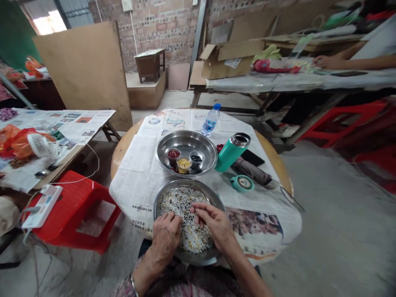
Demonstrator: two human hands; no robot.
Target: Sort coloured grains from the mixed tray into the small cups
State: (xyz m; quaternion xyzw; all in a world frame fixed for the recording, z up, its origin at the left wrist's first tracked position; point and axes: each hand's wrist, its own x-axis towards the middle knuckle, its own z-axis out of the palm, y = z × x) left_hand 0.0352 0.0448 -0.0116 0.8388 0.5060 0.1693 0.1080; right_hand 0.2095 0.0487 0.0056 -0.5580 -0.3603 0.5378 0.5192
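With the near steel bowl (159, 190) taken as the clock's centre and twelve pointing away from the wearer, mixed grains (194, 242), mostly white and black with yellow among them, are spread over its floor. The bowl is set at the near edge of a round tabletop (133, 165) covered with newspaper.

The left hand (168, 232) is placed at eight o'clock, its fingers bent over the grains; whether anything is grasped by it cannot be told. The right hand (213, 222) is brought in from three o'clock, with thumb and fingertips drawn close together above the grains; whether a grain is pinched between them cannot be told either.

At twelve o'clock a second steel bowl (163, 142) is placed just beyond the first. Three small clear cups are held in it: a cup of red beans (173, 154) at that bowl's nine o'clock, a cup of yellow grains (183, 165) at its six and a cup of black beans (196, 158) at about four.

A water bottle (210, 121) with a blue cap is stood between twelve and one, and a green flask (230, 154) without its top at one. A green lid (242, 183) is laid at two, near a folded umbrella (252, 170).
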